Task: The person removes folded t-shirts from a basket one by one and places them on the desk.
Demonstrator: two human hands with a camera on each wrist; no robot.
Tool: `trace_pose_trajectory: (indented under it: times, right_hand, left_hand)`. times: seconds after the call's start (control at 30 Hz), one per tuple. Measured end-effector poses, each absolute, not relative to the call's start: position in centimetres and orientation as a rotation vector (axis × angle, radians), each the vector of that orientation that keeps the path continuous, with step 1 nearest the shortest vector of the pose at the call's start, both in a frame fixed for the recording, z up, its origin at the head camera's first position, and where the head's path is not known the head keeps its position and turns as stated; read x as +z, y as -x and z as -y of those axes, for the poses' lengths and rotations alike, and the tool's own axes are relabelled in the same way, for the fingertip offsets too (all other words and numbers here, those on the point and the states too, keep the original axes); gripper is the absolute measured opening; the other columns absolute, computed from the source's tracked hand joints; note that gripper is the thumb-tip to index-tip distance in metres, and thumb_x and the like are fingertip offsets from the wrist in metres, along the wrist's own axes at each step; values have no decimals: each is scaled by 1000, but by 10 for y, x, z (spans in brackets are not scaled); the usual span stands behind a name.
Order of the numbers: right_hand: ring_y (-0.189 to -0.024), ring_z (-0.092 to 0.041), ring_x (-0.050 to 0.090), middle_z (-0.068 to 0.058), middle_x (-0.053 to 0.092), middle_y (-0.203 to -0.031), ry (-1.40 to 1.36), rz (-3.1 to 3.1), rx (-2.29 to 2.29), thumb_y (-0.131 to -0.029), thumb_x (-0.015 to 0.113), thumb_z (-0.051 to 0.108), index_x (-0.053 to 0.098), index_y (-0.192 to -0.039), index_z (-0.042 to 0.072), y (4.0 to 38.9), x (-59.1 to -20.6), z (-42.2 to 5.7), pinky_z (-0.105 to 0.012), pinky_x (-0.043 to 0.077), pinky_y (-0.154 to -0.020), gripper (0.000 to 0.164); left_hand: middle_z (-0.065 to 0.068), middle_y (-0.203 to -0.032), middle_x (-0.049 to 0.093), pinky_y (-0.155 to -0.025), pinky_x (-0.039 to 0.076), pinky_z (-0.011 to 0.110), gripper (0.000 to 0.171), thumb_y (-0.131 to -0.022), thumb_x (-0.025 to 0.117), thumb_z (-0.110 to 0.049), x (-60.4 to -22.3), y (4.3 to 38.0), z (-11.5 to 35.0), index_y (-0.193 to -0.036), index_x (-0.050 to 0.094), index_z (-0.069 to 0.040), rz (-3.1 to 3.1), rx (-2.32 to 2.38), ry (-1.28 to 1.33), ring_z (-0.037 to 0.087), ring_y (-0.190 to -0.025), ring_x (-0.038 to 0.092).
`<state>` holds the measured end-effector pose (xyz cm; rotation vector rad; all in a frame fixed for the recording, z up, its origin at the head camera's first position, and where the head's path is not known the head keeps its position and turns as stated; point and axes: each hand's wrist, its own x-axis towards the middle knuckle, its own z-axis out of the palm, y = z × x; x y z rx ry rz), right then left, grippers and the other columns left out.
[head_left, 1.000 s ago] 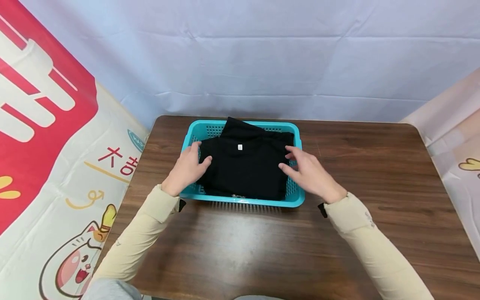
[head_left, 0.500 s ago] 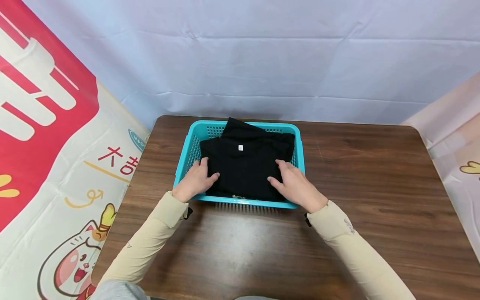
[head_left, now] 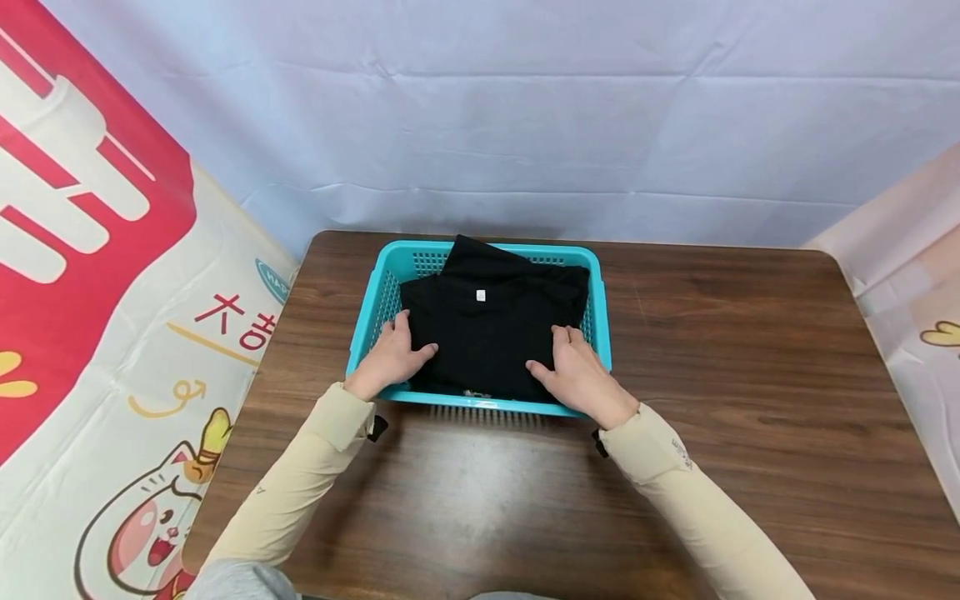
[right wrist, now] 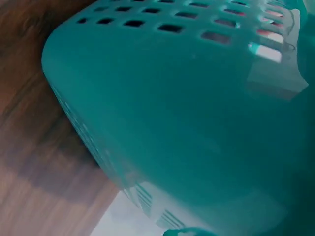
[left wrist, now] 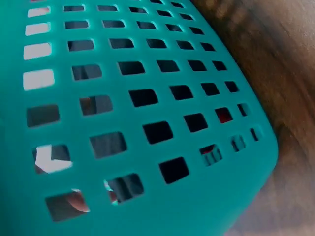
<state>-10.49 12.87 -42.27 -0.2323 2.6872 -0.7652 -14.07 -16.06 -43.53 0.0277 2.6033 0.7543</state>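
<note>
A folded black shirt [head_left: 487,333] with a small white label near its neckline lies in a turquoise plastic basket [head_left: 483,403]. At the shirt's left side, my left hand [head_left: 390,357] reaches in over the rim, thumb spread away from the fingers and lying on the cloth. My right hand [head_left: 581,373] does likewise at the lower right, its thumb on the cloth and its fingers towards the right wall. In the left wrist view the perforated basket wall [left wrist: 147,113] fills most of the frame. The right wrist view shows a basket corner [right wrist: 147,98]; no hand shows clearly in either.
The basket stands on a dark wooden table [head_left: 735,375], near its back edge. More black cloth [head_left: 480,252] shows behind the label and pokes above the basket's back rim. A pale curtain [head_left: 525,125] hangs behind the table, and a printed cloth [head_left: 150,333] lies to the left.
Both hands have come down and inward onto the shirt's lower sides. In the last half second the right hand has shifted slightly further left and towards me. Shirt and basket stay put.
</note>
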Motion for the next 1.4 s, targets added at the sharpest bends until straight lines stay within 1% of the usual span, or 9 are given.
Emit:
trace_pose_trajectory:
  times: [0.2,0.3,0.37,0.47,0.6,0.73,1.03,1.3,1.4]
  right_hand:
    - [-145,-47,16,-35,12,-155,212,-2590,-847,-96,53,41,14,-150,-10,105,-426,-129,-59,26,-114,84]
    - [-145,-45,15,-33,12,-156,219,-2570,-904,-96,54,42,12,-150,-9,105,-429,-130,-58,25,-114,85]
    - [-145,-43,16,-30,13,-157,217,-2564,-948,-95,54,42,12,-150,-8,106,-429,-130,-58,26,-114,86]
    - [-145,-41,20,-27,16,-157,204,-2555,-1010,-95,55,42,13,-151,-7,107,-429,-131,-57,28,-113,85]
    - [-144,-40,21,-25,17,-157,172,-2536,-1066,-95,55,41,14,-151,-6,107,-426,-132,-57,29,-112,84]
    - [-145,-40,20,-24,16,-158,149,-2513,-1081,-94,55,42,14,-151,-5,108,-426,-133,-58,28,-112,84]
    - [-146,-39,17,-23,13,-158,86,-2444,-1132,-94,56,44,13,-153,1,109,-428,-134,-58,26,-113,85]
    - [-145,-38,18,-24,13,-158,112,-2481,-1133,-94,56,42,13,-152,-2,108,-429,-135,-58,28,-113,85]
    - [-145,-39,19,-24,12,-158,103,-2489,-1135,-94,56,42,12,-152,-2,107,-430,-135,-58,29,-112,85]
  left_hand:
    - [32,-155,18,-113,31,54,91,-97,54,-36,-434,145,170,-152,-6,3,-2518,856,-12,43,-143,25]
    - [31,-154,21,-111,33,53,89,-98,53,-34,-431,149,172,-152,-8,3,-2443,958,24,43,-141,29]
    - [29,-157,14,-113,31,53,88,-98,52,-33,-430,150,172,-152,-8,1,-2375,1067,71,41,-144,24]
    - [24,-158,18,-114,30,51,79,-99,52,-25,-430,153,172,-153,0,0,-2191,1343,137,38,-143,26]
    - [19,-150,35,-110,37,46,67,-99,50,-15,-432,155,169,-152,11,-3,-1901,1630,228,34,-131,44]
    - [19,-147,36,-107,41,44,65,-97,48,-14,-433,156,168,-151,12,-5,-1802,1686,289,31,-123,49]
    - [14,-124,50,-84,52,32,41,-93,44,-11,-436,156,163,-132,38,1,-1633,1790,357,21,-96,58]
    - [10,-126,41,-74,55,26,40,-92,38,-3,-434,156,161,-131,34,-1,-1398,2010,515,20,-98,53]
    - [11,-141,31,-88,54,26,51,-92,34,0,-430,156,161,-142,23,-2,-1295,2065,533,21,-114,48]
